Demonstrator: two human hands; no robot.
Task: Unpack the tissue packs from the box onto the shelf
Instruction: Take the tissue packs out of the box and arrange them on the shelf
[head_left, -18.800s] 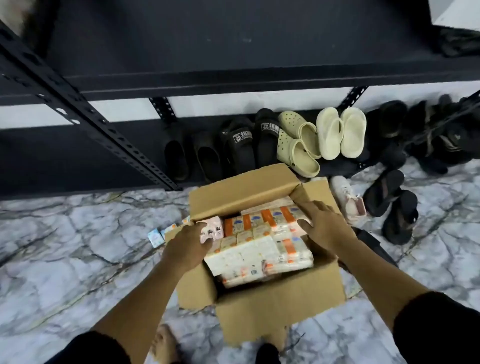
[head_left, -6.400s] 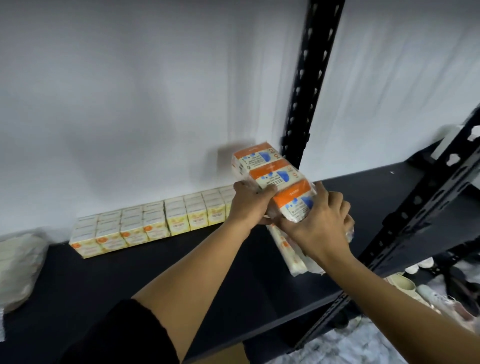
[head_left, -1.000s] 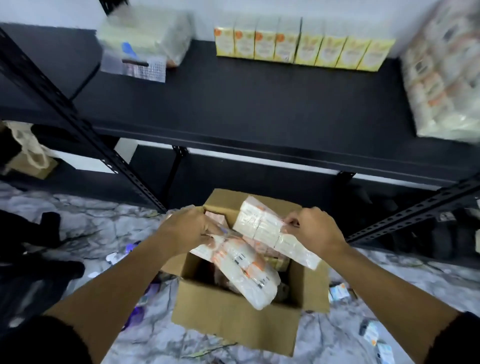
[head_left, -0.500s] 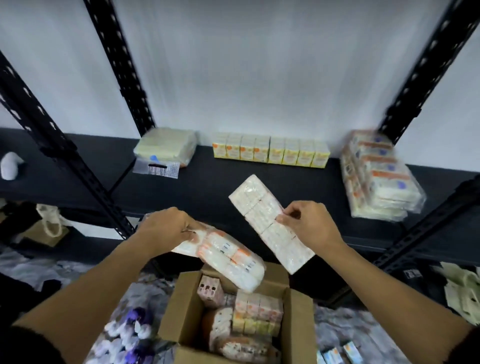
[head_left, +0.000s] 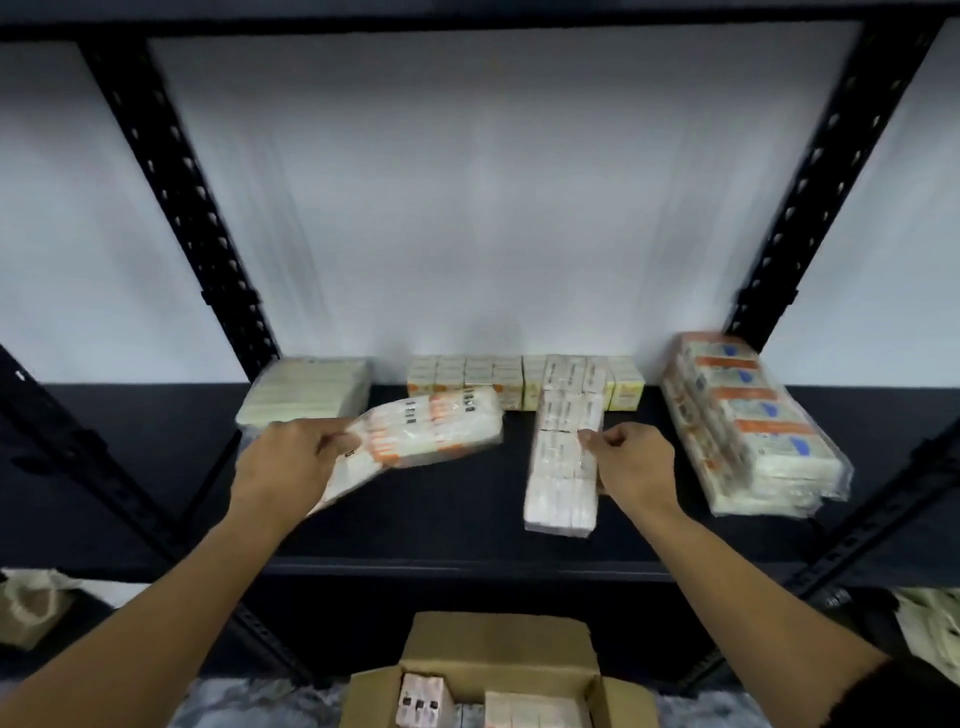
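Both hands are up at the shelf (head_left: 156, 467), each with a tissue pack. The left hand (head_left: 283, 467) grips the near end of a wrapped pack (head_left: 426, 431) with orange marks — its fingers (head_left: 337, 441) curl round that end, thumb side on top. This pack is tilted, its far end pointing right and back toward the wall; whether it touches the shelf cannot be told through the blur.

The right hand (head_left: 631, 462) holds a long white pack (head_left: 563, 457) by its right edge. The fingers pinch narrow on the wrap about halfway along, knuckles up. The long pack runs front to back over the shelf, its near end close to the front lip and its far end overlapping the row (head_left: 467, 379) of small yellow-and-white packs lined up against the wall. Whether it lies flat on the board is not clear.

To the right, near the upright (head_left: 810, 171), a stack (head_left: 748, 426) of wrapped packs with orange and blue labels leans on the shelf. At the back left lies a pale flat bundle (head_left: 306, 389), just behind the left hand.

Below the shelf, at the bottom edge, the box (head_left: 493, 654) stands open — more packs show inside, one pinkish pack (head_left: 421, 701) upright at its left.
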